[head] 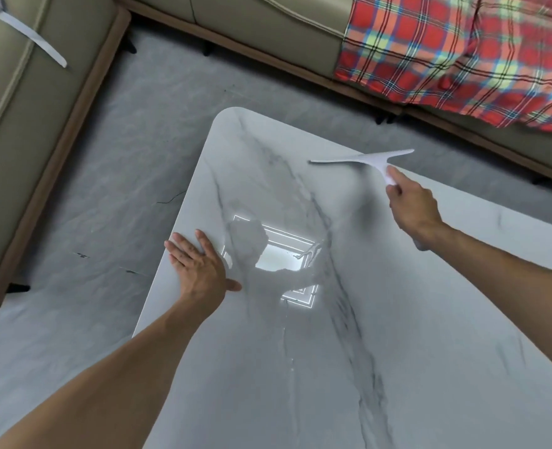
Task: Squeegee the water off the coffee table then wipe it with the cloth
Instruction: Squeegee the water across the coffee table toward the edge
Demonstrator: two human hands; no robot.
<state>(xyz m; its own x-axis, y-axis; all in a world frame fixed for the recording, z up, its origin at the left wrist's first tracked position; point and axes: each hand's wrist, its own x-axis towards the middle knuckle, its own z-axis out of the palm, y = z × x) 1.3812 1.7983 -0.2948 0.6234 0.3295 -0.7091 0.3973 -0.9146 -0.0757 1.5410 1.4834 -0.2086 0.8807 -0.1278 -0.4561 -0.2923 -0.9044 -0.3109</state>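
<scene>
The white marble coffee table (268, 176) fills the middle and lower right of the head view, with grey veins and a bright ceiling reflection near its centre. Thin streaks of water (289, 358) run down from that reflection. My right hand (410, 205) grips the handle of a white squeegee (362, 158), whose long blade sits near the table's far edge; the blade is blurred. My left hand (200, 264) lies flat, fingers spread, on the table's left edge. No cloth is in view.
A beige sofa (25, 131) runs along the left and the back. A red plaid blanket (462, 56) covers its right part. A white strip (31, 37) lies on the left seat. Grey marble floor (122, 157) lies between sofa and table.
</scene>
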